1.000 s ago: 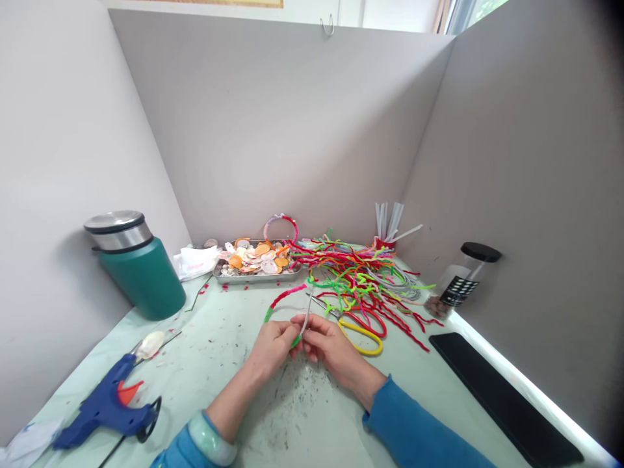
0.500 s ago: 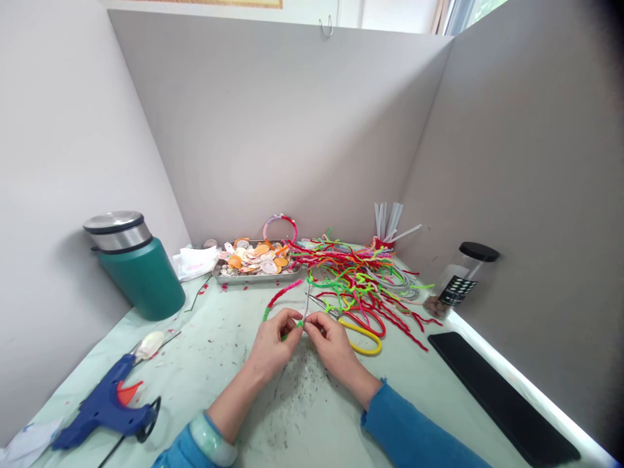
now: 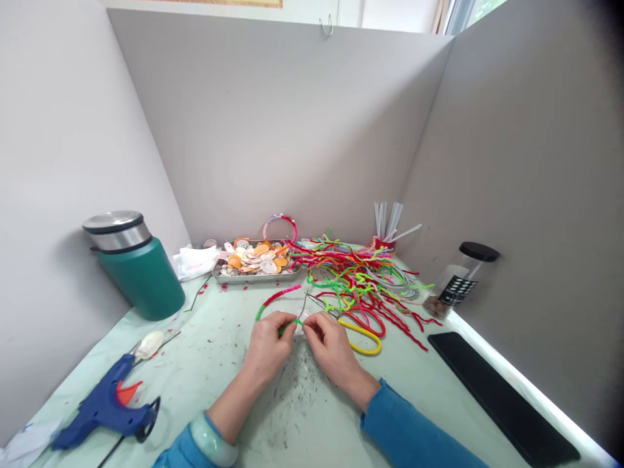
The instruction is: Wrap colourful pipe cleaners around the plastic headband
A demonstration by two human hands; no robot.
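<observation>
Between my hands is a curved band wrapped in pink, red and green pipe cleaner [image 3: 275,296]. My left hand [image 3: 269,344] is closed on its green part, and the pink end arcs up and away behind the fingers. My right hand [image 3: 332,343] pinches a short green stretch just to the right. A thin grey wire end [image 3: 304,302] sticks up from between the fingertips. Just beyond my right hand lie scissors with red and yellow handles [image 3: 366,350], their blades pointing left. The fingers partly hide the band.
A metal tray [image 3: 253,280] of shell-like discs and a heap of coloured pipe cleaners [image 3: 351,266] lie at the back. A finished-looking ring [image 3: 296,229] leans there. Left are a green flask [image 3: 141,279] and a blue glue gun [image 3: 104,400]; right, a jar [image 3: 458,279] and black slab [image 3: 497,390].
My left hand has shifted slightly left, and the band's coloured arc has swung lower and left. More green now shows between the hands. My right hand has hardly moved.
</observation>
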